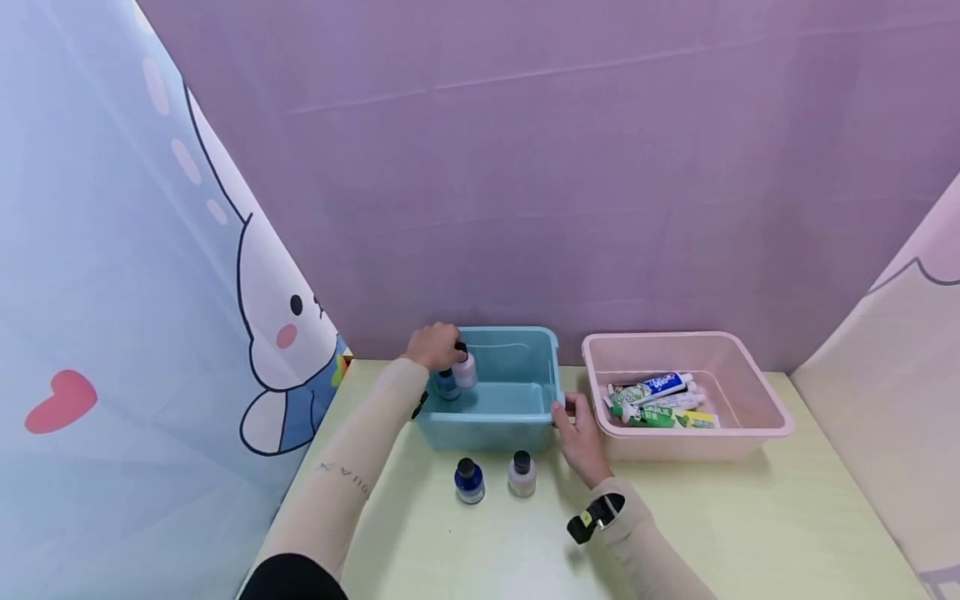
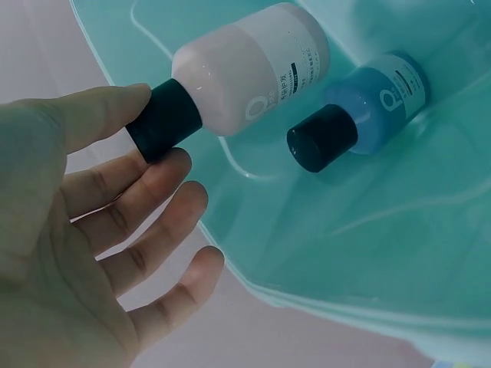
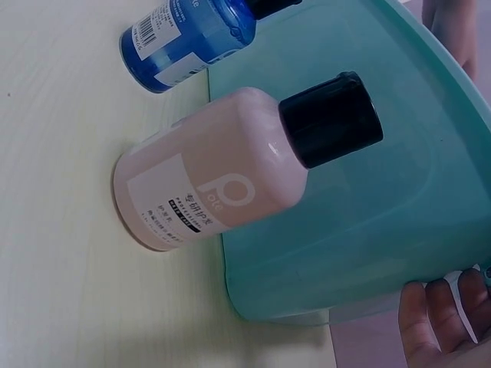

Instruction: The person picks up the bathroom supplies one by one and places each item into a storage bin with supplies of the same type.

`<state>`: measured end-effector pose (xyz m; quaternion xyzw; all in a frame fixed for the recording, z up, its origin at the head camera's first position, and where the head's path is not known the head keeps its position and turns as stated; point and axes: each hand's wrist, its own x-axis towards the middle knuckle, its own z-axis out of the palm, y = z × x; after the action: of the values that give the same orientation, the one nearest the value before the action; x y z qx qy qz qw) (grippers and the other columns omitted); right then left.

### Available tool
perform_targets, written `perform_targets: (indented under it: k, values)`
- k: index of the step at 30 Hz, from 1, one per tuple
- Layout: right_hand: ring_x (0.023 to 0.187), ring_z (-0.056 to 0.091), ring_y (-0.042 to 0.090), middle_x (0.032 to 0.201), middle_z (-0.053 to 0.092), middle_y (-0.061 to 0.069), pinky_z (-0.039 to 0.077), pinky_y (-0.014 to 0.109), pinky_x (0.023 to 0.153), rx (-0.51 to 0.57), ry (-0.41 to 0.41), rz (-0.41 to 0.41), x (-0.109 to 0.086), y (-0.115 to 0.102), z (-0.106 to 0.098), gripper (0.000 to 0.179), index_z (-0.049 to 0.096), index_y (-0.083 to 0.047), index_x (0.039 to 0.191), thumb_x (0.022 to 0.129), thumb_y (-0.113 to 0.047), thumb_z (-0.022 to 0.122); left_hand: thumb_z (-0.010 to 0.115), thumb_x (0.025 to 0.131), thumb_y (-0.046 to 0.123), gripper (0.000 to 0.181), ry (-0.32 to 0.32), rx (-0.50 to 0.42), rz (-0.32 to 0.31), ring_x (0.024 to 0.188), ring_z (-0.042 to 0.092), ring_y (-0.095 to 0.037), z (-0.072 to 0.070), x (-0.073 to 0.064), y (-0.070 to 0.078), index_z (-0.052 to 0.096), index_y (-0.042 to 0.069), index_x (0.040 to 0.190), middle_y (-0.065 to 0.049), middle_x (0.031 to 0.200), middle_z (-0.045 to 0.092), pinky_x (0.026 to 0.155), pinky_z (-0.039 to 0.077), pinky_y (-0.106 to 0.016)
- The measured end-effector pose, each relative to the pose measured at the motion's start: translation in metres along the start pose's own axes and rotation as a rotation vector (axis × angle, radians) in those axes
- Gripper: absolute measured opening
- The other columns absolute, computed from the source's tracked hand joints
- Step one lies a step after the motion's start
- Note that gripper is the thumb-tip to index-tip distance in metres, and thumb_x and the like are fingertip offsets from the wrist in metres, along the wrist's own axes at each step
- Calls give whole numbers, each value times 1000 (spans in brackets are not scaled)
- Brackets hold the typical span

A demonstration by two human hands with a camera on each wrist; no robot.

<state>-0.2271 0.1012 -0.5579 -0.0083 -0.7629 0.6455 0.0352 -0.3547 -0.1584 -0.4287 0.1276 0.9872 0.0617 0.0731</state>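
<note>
My left hand (image 1: 435,346) reaches over the left side of a teal plastic bin (image 1: 480,433). Its thumb and fingertips pinch the black cap of a pale pink bottle (image 2: 245,73) inside. Beside that one, a blue bottle (image 2: 380,103) with a black cap stands in the bin. At the bin's right front corner, my right hand (image 1: 582,440) grips the edge. In front of the bin, a dark blue bottle (image 1: 470,483) and another pale pink bottle (image 1: 522,477) stand upright on the table, both black-capped.
A pink plastic bin (image 1: 697,446) stands to the right of the teal one and holds several toothpaste tubes (image 1: 660,400). Behind both hangs a purple cloth (image 1: 570,167). A printed blue cloth (image 1: 135,250) hangs at the left of the pale table (image 1: 420,542).
</note>
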Motion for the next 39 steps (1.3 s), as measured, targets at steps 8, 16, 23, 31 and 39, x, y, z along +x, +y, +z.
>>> perform_targets:
  k: [8,16,23,31,39]
  values:
    - [120,52,30,133,52,16,53,48,105,-3,-3,19,0,-2,-1,36,44,-4,138,110,-28,46,73,96,30,19,-39,29,-17,82,66,-19,5,6,3,78,12,102,-3,97,74,80,57,-43]
    - [120,52,30,133,51,16,53,48,105,-7,-3,22,-1,-3,0,36,44,-4,138,110,-27,45,75,94,29,17,-52,22,-44,77,63,-19,8,11,4,77,12,95,-2,89,72,75,55,-40]
    - [118,53,29,132,52,17,52,47,103,-17,3,19,-3,-4,1,37,44,-4,138,110,-28,45,77,93,30,20,-48,27,-64,77,64,-19,9,12,4,73,14,82,-2,83,71,75,55,-40]
    - [118,52,28,132,51,17,52,43,103,-13,-6,23,-3,-6,1,36,43,-3,138,111,-26,44,77,92,32,22,-27,6,-77,79,66,-21,10,15,5,72,13,82,-3,84,71,78,56,-42]
    - [119,52,28,133,51,16,52,44,104,-19,-6,14,-3,-5,2,39,43,-3,138,111,-31,43,78,92,32,22,-41,16,-116,81,67,-21,16,24,4,71,12,86,-3,86,70,78,56,-43]
